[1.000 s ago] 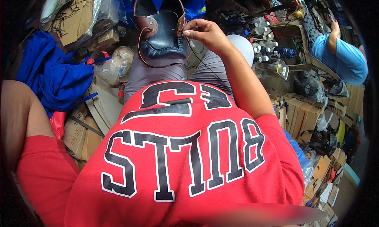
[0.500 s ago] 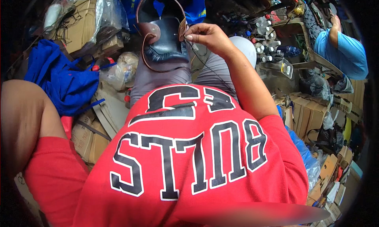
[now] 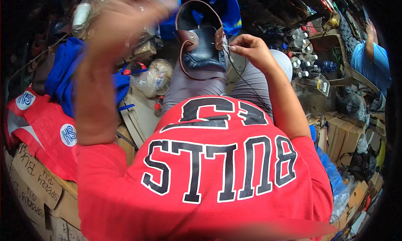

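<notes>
A: What fills my feed first is the red shirt with big black lettering, then grey trousers below the shoe

B: Where's the shoe?

A: Shoe sits on the person's lap, top centre of view, propped on the knees. Dark navy-black upper, brown leather trim running round the edge in a loop, brown round patch on the side. Opening faces up toward the camera

B: Hands?

A: Well apart. Left hand is raised high at upper left, motion-blurred, fingers spread; I can't tell if it holds anything. Right hand is just beside the shoe's right edge, fingertips pinched shut on a thin needle poking at the brown trim. A dark thread trails from there down across the trousers

B: Surroundings?

A: Blue cloth and a red bag on the left, cardboard boxes lower left, a clear plastic bag near the left knee. Small bottles in a cluster on the right; another person in a blue shirt at the far right edge
</notes>
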Motion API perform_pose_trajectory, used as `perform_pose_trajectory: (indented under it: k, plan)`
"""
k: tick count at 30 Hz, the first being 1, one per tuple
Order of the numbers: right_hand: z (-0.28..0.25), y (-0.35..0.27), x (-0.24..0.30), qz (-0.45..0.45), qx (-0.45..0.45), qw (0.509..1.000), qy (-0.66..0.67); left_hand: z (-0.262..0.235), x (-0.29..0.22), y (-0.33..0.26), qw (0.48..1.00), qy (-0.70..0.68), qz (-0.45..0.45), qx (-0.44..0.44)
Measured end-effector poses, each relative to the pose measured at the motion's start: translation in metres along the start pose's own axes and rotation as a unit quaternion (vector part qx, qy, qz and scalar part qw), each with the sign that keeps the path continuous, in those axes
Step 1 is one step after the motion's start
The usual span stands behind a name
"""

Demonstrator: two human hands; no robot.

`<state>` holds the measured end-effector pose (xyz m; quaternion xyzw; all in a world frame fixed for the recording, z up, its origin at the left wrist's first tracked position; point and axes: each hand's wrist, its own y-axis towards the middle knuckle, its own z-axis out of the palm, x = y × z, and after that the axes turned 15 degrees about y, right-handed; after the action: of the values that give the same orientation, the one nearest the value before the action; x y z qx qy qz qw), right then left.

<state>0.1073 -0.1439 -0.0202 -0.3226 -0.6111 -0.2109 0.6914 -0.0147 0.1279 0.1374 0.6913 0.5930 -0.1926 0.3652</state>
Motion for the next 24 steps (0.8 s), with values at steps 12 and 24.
perform_pose_trajectory:
  k: [12, 24]
  plan:
    - [0.019, 0.014, -0.012, 0.041, -0.024, 0.999, 0.000, 0.135, 0.058, -0.015, 0.981, 0.189, -0.029, 0.031]
    - [0.051, 0.016, 0.012, -0.255, 0.008, 0.949, -0.186, 0.124, 0.057, -0.022, 0.948, 0.315, 0.024, 0.044]
